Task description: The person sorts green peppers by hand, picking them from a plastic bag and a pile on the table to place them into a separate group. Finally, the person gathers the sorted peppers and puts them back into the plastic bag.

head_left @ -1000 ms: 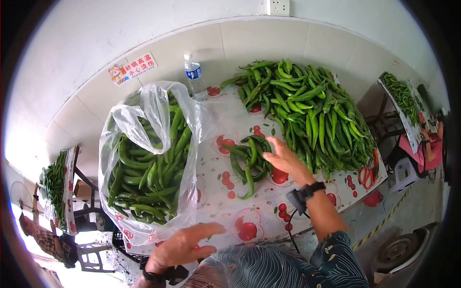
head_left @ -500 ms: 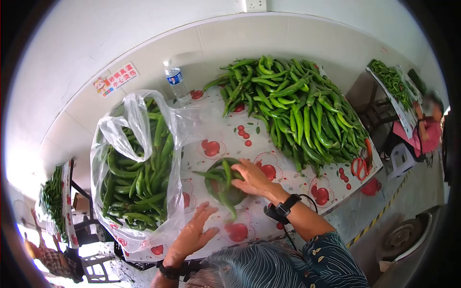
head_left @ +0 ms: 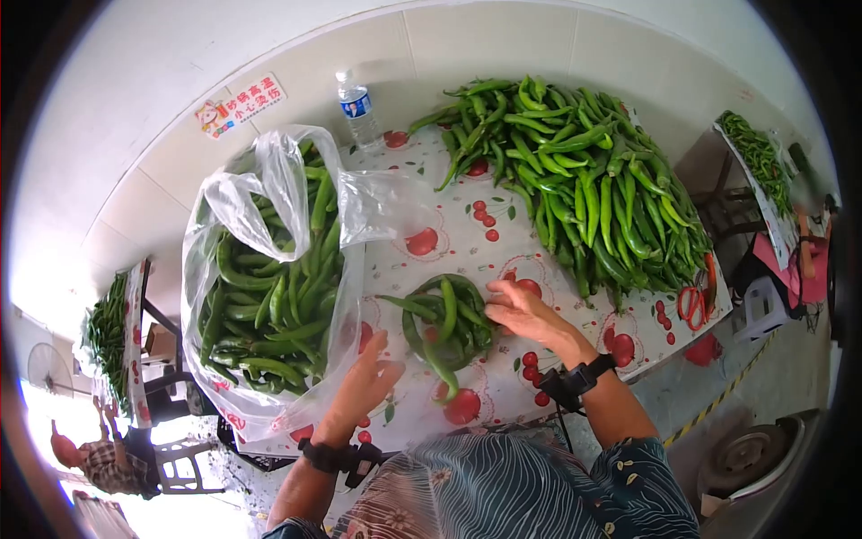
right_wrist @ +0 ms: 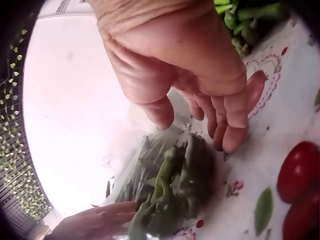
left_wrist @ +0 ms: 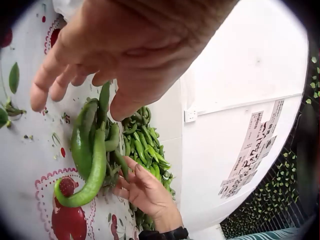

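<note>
A small bunch of long green peppers (head_left: 446, 316) lies on the patterned tablecloth between the two hands. My right hand (head_left: 532, 316) is at the bunch's right side, its slightly bent fingers close to the peppers. To the lower left, my left hand (head_left: 366, 384) is held with fingers extended, apart from the bunch. Seen from the left wrist, the left hand (left_wrist: 125, 55) reaches over the peppers (left_wrist: 95, 150), thumb and fingers spread. In the right wrist view, the right hand's fingers (right_wrist: 232, 117) point down beside the peppers (right_wrist: 172, 185). Neither hand grips anything.
A clear plastic bag (head_left: 355, 269) full of green peppers stands at the left. Behind right is a large pepper heap (head_left: 584, 180), with red-handled scissors (head_left: 691, 307) at its near corner. A water bottle (head_left: 359, 112) stands by the wall. Other people sit at side tables.
The right hand came down onto the small bunch, drew it nearer the body, then moved back to its right side. The left hand rose from the front edge toward the bunch. The head view shifted.
</note>
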Demonstrator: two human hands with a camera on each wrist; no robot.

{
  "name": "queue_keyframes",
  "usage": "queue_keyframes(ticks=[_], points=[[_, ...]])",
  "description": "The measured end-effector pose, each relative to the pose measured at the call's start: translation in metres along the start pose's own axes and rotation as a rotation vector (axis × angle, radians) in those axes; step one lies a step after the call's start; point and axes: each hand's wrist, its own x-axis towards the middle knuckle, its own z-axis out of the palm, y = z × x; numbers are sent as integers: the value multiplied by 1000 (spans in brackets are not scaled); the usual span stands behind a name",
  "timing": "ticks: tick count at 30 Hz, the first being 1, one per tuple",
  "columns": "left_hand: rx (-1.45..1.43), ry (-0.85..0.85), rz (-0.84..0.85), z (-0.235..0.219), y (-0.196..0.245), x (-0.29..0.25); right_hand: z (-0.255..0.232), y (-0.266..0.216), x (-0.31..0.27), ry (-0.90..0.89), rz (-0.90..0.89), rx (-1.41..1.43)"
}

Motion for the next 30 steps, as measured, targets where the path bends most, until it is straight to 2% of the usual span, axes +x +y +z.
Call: queue_keyframes(ticks=[2,4,6,10,13,16,19,22,25,28,29,30], points=[[-195,-65,-134,3,17,4,18,-3,10,37,-73,-218],[-378,-113,-219,8,21,11,32,-13,12,37,-84,-277],[-438,-99,-197,12,30,14,39,-27,10,7,-94,-347],[-548,-125,-122,23,30,24,31,-43,-1,-294,42,161],[-550,-40,-90,37,33,39,42,-30,-3,-250,86,255],[-616,-127,-107,33,47,51,44,-19,1,-200,115,523],[-572,-109,-103,40,38,66,41,-25,-5,-165,126,580],[-660,-187,-177,36,45,73,37,-13,-4,-93,-11,548],[-839,-327,16,41,43,82,26,-12,-9,13,-99,508],[-812,-240,-6,44,58,89,4,-20,-14,111,-137,285],[-700,-126,-164,40,71,80,0,-7,-7,169,-122,247],[-681,-159,-169,38,67,83,-7,-4,-7,176,-124,199]])
